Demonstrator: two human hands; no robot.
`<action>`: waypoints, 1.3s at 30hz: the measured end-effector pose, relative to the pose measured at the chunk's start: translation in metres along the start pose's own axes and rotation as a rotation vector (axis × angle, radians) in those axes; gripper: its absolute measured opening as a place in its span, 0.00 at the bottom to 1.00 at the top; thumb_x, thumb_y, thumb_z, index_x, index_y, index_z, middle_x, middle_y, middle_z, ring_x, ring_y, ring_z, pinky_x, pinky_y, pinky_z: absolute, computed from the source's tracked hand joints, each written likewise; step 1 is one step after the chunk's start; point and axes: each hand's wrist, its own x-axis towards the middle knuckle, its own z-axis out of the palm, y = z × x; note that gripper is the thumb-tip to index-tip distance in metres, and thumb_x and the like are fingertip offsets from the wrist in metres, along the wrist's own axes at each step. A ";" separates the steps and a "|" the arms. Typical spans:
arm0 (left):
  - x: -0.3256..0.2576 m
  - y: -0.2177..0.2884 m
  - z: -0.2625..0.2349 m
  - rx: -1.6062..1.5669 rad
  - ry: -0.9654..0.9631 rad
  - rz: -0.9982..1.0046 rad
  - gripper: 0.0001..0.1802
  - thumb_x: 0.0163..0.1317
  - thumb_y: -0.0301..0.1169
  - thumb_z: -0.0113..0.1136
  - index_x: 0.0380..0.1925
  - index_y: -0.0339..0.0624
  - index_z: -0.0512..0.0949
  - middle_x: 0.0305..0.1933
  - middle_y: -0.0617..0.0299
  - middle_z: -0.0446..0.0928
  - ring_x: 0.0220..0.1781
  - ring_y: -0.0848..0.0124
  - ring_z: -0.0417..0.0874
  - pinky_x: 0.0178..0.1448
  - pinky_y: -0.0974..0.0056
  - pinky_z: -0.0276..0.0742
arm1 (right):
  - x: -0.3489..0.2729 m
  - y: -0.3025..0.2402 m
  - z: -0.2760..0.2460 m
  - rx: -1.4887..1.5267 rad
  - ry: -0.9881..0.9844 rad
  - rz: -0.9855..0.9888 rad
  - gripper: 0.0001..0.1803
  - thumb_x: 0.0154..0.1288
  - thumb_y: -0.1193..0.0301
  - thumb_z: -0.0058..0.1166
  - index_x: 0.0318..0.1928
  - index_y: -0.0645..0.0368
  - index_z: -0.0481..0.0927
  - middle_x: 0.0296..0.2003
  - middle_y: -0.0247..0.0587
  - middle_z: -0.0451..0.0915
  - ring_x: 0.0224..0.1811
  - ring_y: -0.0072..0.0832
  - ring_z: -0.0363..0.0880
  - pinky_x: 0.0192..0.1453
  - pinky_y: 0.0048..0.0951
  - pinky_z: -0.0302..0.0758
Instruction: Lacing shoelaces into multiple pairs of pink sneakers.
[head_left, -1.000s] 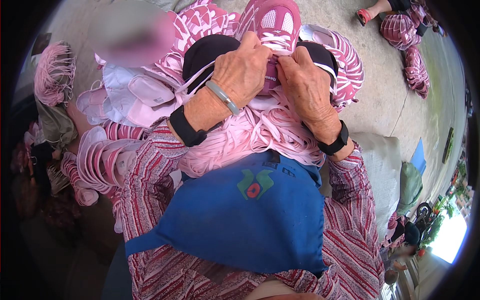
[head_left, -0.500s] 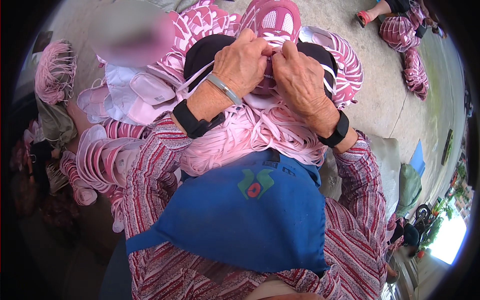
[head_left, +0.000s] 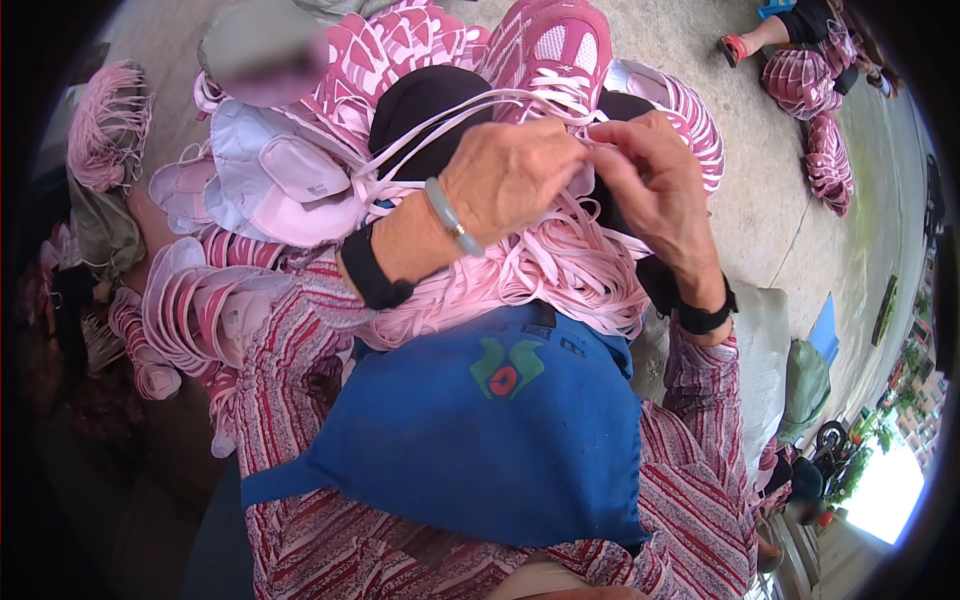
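A pink shoe upper [head_left: 565,45] with white mesh lies across my knees, with a pale pink shoelace [head_left: 460,110] threaded through its eyelets. Long loops of that lace trail left over my dark-clad knee. Just below the upper, my left hand [head_left: 510,170] is closed, fingertips pinched on the lace and slightly blurred. My right hand [head_left: 660,180] meets it from the right, thumb and forefinger pinching the lace as well. Under both hands, a thick heap of loose pink laces [head_left: 510,270] rests in my lap, against my blue apron [head_left: 490,430].
Stacks of pink and white shoe uppers [head_left: 390,55] surround my knees, with more pieces [head_left: 200,310] at the left. A lace bundle [head_left: 110,125] hangs at the far left. Tied bundles of uppers [head_left: 830,160] lie on the concrete floor [head_left: 770,190], near another person's leg [head_left: 765,35].
Both hands have come down toward me from the shoe's lacing, and the right wrist has turned. Loops of lace now stretch out left of the shoe, whose front shows more fully.
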 end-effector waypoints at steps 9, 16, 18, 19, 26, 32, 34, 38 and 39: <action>0.022 0.163 0.035 -1.048 -0.219 0.376 0.04 0.56 0.29 0.57 0.28 0.40 0.77 0.28 0.59 0.71 0.27 0.62 0.76 0.31 0.61 0.74 | -0.015 -0.015 -0.026 0.803 -0.097 0.329 0.14 0.67 0.81 0.44 0.52 0.66 0.75 0.28 0.30 0.69 0.26 0.15 0.69 0.31 0.16 0.66; -0.007 0.090 0.020 -0.932 -0.228 -0.007 0.06 0.59 0.30 0.57 0.31 0.38 0.77 0.29 0.59 0.75 0.31 0.63 0.76 0.38 0.61 0.73 | -0.038 -0.035 -0.071 1.383 0.020 0.173 0.10 0.61 0.78 0.50 0.41 0.68 0.68 0.24 0.39 0.71 0.13 0.18 0.66 0.17 0.17 0.65; -0.023 0.071 0.002 -1.088 -0.364 -0.402 0.08 0.65 0.31 0.51 0.38 0.38 0.74 0.25 0.63 0.73 0.26 0.71 0.75 0.32 0.67 0.73 | -0.039 -0.041 -0.078 1.359 0.105 0.054 0.07 0.58 0.77 0.51 0.34 0.68 0.68 0.23 0.41 0.70 0.09 0.18 0.64 0.13 0.17 0.64; -0.028 0.064 -0.003 -1.201 -0.367 -0.554 0.10 0.68 0.32 0.48 0.43 0.38 0.72 0.22 0.66 0.72 0.24 0.76 0.74 0.29 0.71 0.72 | -0.038 -0.040 -0.078 1.143 0.117 0.087 0.06 0.57 0.80 0.52 0.33 0.71 0.72 0.23 0.42 0.71 0.13 0.18 0.68 0.18 0.18 0.68; -0.052 0.038 0.000 -1.388 -0.083 -1.192 0.13 0.69 0.35 0.51 0.48 0.41 0.69 0.23 0.70 0.66 0.18 0.85 0.61 0.22 0.77 0.63 | -0.017 -0.010 -0.010 0.670 0.012 0.409 0.10 0.64 0.81 0.51 0.45 0.64 0.79 0.31 0.34 0.76 0.29 0.20 0.78 0.33 0.19 0.74; -0.059 0.030 0.010 -1.715 0.145 -1.306 0.12 0.67 0.37 0.55 0.43 0.43 0.72 0.25 0.68 0.69 0.15 0.83 0.58 0.22 0.75 0.61 | 0.004 0.005 0.017 0.039 0.019 -0.014 0.07 0.56 0.79 0.57 0.38 0.61 0.81 0.29 0.44 0.74 0.32 0.37 0.75 0.34 0.32 0.71; -0.057 0.030 0.016 -1.834 0.219 -1.325 0.07 0.68 0.38 0.54 0.38 0.47 0.72 0.22 0.70 0.68 0.14 0.84 0.58 0.22 0.75 0.59 | 0.008 0.005 0.023 0.029 0.042 -0.018 0.06 0.57 0.79 0.57 0.36 0.62 0.80 0.30 0.45 0.74 0.32 0.39 0.75 0.34 0.34 0.72; -0.055 0.027 0.026 -2.041 0.337 -1.355 0.11 0.69 0.39 0.53 0.26 0.54 0.71 0.14 0.76 0.62 0.11 0.84 0.55 0.21 0.75 0.54 | 0.011 0.005 0.029 -0.031 0.026 0.014 0.05 0.58 0.76 0.57 0.36 0.62 0.79 0.29 0.45 0.74 0.32 0.40 0.76 0.36 0.34 0.72; -0.055 0.026 0.027 -2.081 0.316 -1.258 0.11 0.69 0.39 0.53 0.26 0.54 0.71 0.14 0.76 0.62 0.11 0.84 0.55 0.21 0.75 0.54 | 0.012 0.005 0.029 -0.060 0.030 0.015 0.06 0.58 0.76 0.58 0.37 0.61 0.80 0.27 0.44 0.74 0.30 0.37 0.76 0.35 0.32 0.72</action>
